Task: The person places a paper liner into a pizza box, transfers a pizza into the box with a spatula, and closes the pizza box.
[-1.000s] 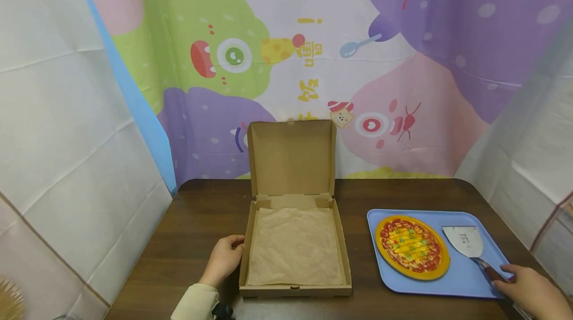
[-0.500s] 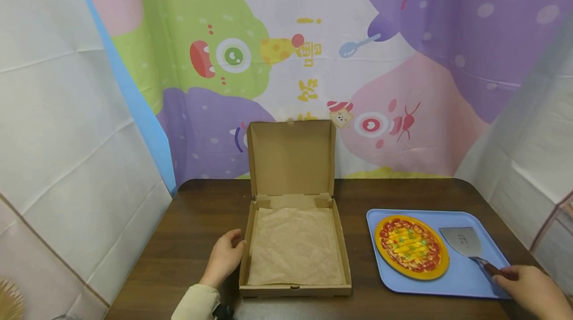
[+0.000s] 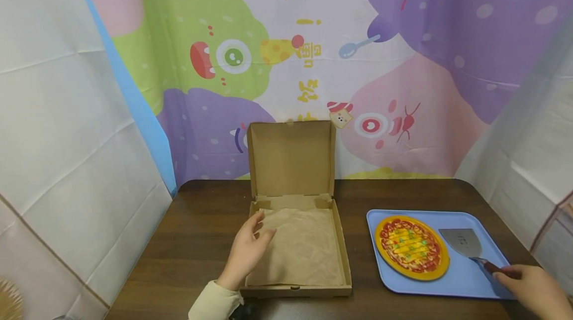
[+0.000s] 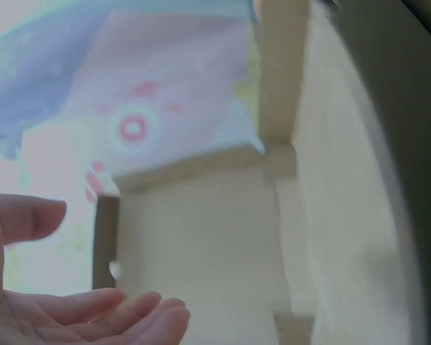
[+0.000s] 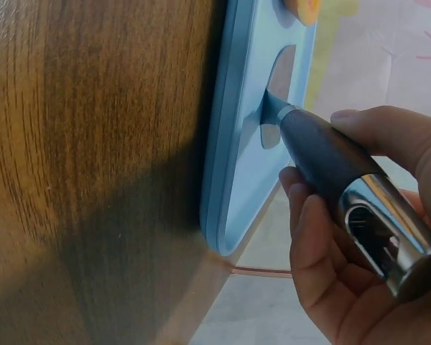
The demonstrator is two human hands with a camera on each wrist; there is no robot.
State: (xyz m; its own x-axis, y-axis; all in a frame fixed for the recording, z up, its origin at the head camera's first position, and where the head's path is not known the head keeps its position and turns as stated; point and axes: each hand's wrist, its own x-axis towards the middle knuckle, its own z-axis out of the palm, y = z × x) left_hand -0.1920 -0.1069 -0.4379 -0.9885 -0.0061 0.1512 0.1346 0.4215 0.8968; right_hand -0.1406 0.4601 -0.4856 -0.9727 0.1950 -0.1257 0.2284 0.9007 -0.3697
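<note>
My right hand (image 3: 534, 287) grips the dark handle of a pizza spatula (image 3: 461, 242), whose flat metal blade lies over the blue tray (image 3: 470, 282). In the right wrist view the handle (image 5: 327, 154) sits between thumb and curled fingers. Left of the blade, on the same tray, is a round pizza (image 3: 412, 248) with red, yellow and green toppings. My left hand (image 3: 248, 250) is over the left side of an opened cardboard pizza box (image 3: 295, 290), fingers relaxed and apart, holding nothing. Brown paper (image 3: 300, 245) lines the box. The left wrist view shows the raised lid (image 4: 201, 230) beyond the fingers.
Box and tray stand side by side on a dark wooden table (image 3: 197, 220), with a strip of tabletop between them. A cartoon-printed curtain (image 3: 295, 71) hangs behind the table's back edge, close to the upright lid.
My left hand has left the box's left outer side and moved right and up over it. My right hand has closed around the spatula's handle, and the blade has turned and shifted slightly left.
</note>
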